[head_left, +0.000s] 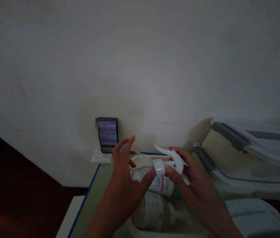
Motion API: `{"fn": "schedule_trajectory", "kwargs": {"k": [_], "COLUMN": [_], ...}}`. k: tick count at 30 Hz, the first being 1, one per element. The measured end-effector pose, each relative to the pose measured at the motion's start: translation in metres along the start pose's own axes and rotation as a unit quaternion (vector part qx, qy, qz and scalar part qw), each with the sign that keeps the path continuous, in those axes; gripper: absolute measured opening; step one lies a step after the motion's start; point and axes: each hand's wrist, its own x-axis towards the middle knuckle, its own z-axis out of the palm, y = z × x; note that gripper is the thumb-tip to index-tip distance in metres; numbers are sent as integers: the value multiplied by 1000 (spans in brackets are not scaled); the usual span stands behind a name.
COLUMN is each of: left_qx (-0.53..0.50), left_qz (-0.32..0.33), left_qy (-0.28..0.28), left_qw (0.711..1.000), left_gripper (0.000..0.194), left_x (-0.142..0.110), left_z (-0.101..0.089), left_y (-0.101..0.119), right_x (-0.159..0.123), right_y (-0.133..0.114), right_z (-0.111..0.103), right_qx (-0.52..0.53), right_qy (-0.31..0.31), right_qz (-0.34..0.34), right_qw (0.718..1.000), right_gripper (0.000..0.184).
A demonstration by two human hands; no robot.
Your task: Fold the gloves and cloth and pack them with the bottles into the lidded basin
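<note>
Between my two hands is a white pump head with a ribless round collar, a curved lever-like spout, and a thin pale tube running to the left. My right hand grips the curved end, thumb underneath and fingers behind it. The thumb of my left hand presses at the collar's left side; its upper fingers are raised and apart near the tube. Below lie a white bottle with red and green print and a clear labelled bottle, both on their sides and partly covered by my hands.
A phone showing a timer leans on the wall behind a white strip. Pale lidded bins with grey handles stand at the right. The green tabletop has a blue edge on its left.
</note>
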Motion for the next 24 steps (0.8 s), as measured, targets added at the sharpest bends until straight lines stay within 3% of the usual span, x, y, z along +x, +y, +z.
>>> {"fn": "schedule_trajectory", "kwargs": {"k": [4,7,10,17,24], "left_qx": [-69,-163,-209,-144,-98], "left_qz": [-67,-104,-82,-43,-51], "left_qy": [45,30,5,-22,-19], "left_qw": [994,981,974,988,994], "left_gripper": [78,76,67,82,75], "left_x": [2,3,3,3,6], "left_z": [11,12,9,4,-2], "left_y": [-5,-9,-11,-7,-6], "right_x": [1,1,1,0,-1], "right_y": [-5,-6,-5,-7,-9], "right_z": [-1,-1,0,2,0], "right_qx": [74,120,159,164,118], "right_qy": [35,51,37,0,-36], "right_qz": [3,-11,-9,1,-5], "right_qw": [997,991,987,986,992], "right_gripper": [41,37,32,30,35]}}
